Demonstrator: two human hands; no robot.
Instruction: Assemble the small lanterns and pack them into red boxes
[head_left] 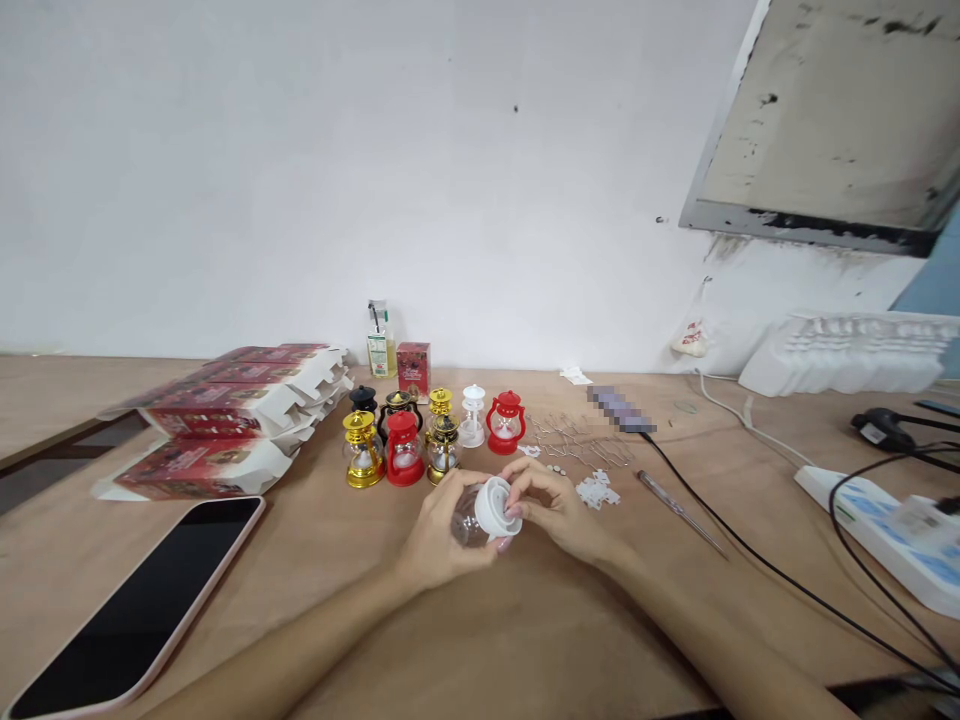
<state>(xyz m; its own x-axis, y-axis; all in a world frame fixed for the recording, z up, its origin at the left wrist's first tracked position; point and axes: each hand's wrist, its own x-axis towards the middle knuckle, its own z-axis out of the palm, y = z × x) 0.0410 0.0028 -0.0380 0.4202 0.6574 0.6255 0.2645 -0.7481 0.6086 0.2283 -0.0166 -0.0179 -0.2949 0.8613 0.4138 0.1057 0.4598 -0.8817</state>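
A small lantern with a clear globe (466, 522) and a white round base (491, 507) lies tilted in my left hand (435, 540), whose fingers wrap around it. The open underside of the base faces right. At that opening, the thumb and fingertips of my right hand (559, 512) are pinched together; what they hold, if anything, is too small to make out. Just beyond my hands stand several finished-looking mini lanterns: a gold one (364, 450), a red one (404, 448), a white one (472, 416) and others.
Red printed boxes (217, 410) are stacked at left, behind a phone (142, 610). Thin wire handles (577, 440) and white plastic pieces (598, 490) lie right of the lanterns. Farther right are a screwdriver (679, 510), a black cable (720, 535) and a power strip (885, 535).
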